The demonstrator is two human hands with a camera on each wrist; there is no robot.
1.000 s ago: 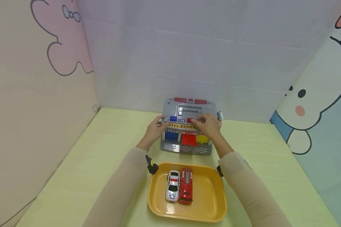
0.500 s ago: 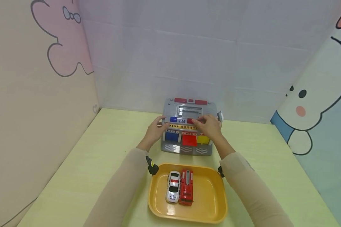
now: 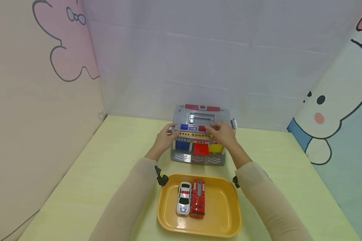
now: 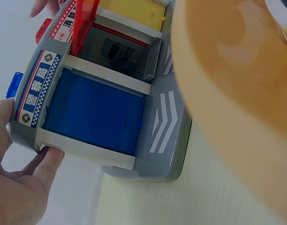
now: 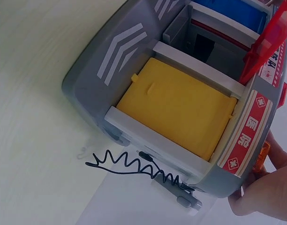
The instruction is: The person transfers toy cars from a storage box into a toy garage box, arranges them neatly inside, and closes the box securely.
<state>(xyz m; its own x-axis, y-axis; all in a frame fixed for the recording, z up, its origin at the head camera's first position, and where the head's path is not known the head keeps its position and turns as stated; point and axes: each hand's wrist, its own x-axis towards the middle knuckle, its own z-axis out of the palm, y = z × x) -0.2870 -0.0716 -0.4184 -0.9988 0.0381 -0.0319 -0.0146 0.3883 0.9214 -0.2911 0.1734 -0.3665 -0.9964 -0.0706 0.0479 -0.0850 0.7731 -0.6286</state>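
Note:
A grey toy garage (image 3: pixel 199 160) stands at the back of the table. Its red door (image 3: pixel 200 149) is raised, while the blue door (image 4: pixel 96 112) and yellow door (image 5: pixel 176 105) are lowered. My left hand (image 3: pixel 163 141) grips the left edge of the upper part, thumb and fingers on either side of the rim in the left wrist view. My right hand (image 3: pixel 224 134) holds the upper right corner, its fingers by an orange button (image 5: pixel 262 155). In the head view its fingertips lie beside a red button (image 3: pixel 202 128). The palm side is hidden.
A yellow tray (image 3: pixel 220 231) sits in front of the garage, holding a white police car (image 3: pixel 183 199) and a red fire truck (image 3: pixel 197 201). A black coiled cord (image 5: pixel 134 164) hangs at the garage's right side, by a grey handset (image 5: pixel 178 192). Walls border the table.
My right hand's fingertips have shifted slightly right, baring a little more of the red button. The left hand, garage and vehicles stay in place.

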